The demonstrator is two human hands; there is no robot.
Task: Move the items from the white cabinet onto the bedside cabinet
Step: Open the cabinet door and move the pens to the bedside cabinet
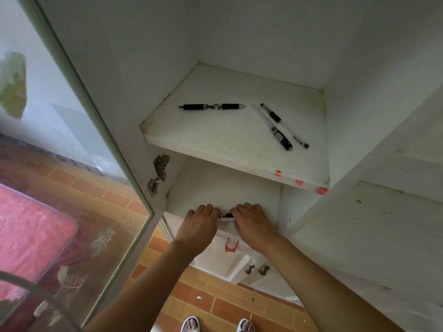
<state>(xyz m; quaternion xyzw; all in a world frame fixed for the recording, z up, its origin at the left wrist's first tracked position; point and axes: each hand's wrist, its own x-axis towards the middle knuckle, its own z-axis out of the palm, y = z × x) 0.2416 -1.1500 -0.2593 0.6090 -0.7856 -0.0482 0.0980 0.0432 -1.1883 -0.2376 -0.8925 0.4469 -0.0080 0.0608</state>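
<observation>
The white cabinet [239, 144] stands open in front of me. On its upper shelf lie a black pen [213, 106] on the left and two clear pens [279, 129] crossed over each other on the right. Both my hands reach into the lower shelf. My left hand [200, 224] and my right hand [254, 224] sit side by side with fingers curled over a small dark pen-like item [225, 215] between them. Most of that item is hidden under the fingers. The bedside cabinet is out of view.
The glass cabinet door [79, 164] swings open at my left, with its hinge [158, 174] beside the lower shelf. Lower cabinet doors with knobs [256, 269] sit below my hands. A further shelf [371, 236] lies at the right. Tiled floor and my slippers [215, 325] are beneath.
</observation>
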